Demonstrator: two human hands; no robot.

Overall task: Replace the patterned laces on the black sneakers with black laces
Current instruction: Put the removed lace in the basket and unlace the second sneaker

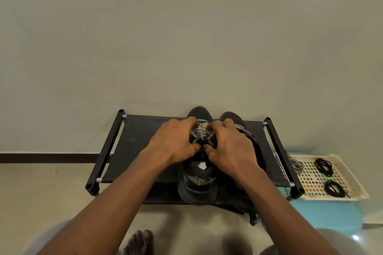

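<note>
Two black sneakers stand side by side on a black shoe rack (132, 151). The left sneaker (198, 184) carries a black-and-white patterned lace (200, 129) across its upper. My left hand (176, 143) and my right hand (230, 147) both press on this sneaker, fingers pinched on the patterned lace near the tongue. The right sneaker (231, 117) is mostly hidden behind my right hand. A loose patterned lace (295, 164) trails off the rack's right end. Two coiled black laces (323, 166) (334, 188) lie in a cream basket tray (350, 180).
The rack stands against a plain wall on a pale floor. The cream tray rests on a light blue stool (331, 213) at the right. My bare foot (138, 242) shows at the bottom, just in front of the rack.
</note>
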